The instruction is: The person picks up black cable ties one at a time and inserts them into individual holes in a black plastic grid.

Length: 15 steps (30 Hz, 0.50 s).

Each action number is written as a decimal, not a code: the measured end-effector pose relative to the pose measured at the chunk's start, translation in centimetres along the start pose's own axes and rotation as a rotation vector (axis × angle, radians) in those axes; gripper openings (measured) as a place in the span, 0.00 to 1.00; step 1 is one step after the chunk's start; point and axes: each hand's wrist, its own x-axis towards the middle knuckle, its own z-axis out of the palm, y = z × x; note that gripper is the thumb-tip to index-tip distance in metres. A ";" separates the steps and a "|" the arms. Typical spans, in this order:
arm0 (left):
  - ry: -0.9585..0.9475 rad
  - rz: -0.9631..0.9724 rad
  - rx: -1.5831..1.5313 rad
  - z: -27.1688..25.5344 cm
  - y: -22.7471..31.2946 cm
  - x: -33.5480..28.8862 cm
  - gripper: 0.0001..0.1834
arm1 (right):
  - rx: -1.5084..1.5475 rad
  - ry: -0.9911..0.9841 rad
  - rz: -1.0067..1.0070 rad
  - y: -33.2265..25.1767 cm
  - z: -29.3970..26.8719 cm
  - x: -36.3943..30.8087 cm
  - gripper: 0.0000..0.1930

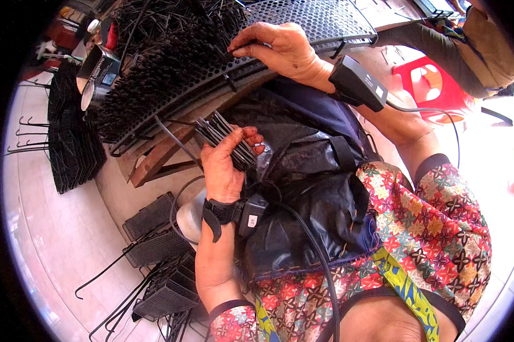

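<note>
My left hand (pixel 225 162) is closed round a bundle of thin dark sticks (pixel 214 130), their ends fanned out toward the rack. In front of me lies a curved perforated metal rack (pixel 311 20), its holes in rows. Many black sticks (pixel 160 77) stand upright and close together in the holes of its left part. At the edge of these sticks my right hand (pixel 280 50) is closed in a pinch above the rack; what its fingertips hold is too small and dark to make out. A loose heap of dark sticks (pixel 171 23) lies behind the standing ones.
A wooden stand (pixel 148 168) supports the rack. Black perforated baskets with long hooked rods (pixel 163 245) lie on the floor at left, near more hooked black racks (pixel 69 131). An opened can (pixel 97 80) stands at the rack's left end. A red stool (pixel 439 91) and another person's leg (pixel 439 54) are at right.
</note>
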 end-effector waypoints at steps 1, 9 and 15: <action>0.006 0.001 -0.001 -0.1 0.0 0.0 0.06 | -0.011 -0.025 0.012 -0.2 -0.1 0.0 0.07; -0.045 -0.020 0.027 -0.5 -0.1 0.1 0.07 | 0.092 -0.009 -0.024 -0.3 -0.1 -0.3 0.06; -0.035 -0.030 0.045 -0.7 -0.1 0.3 0.07 | -0.151 -0.096 0.037 -0.7 1.2 1.7 0.06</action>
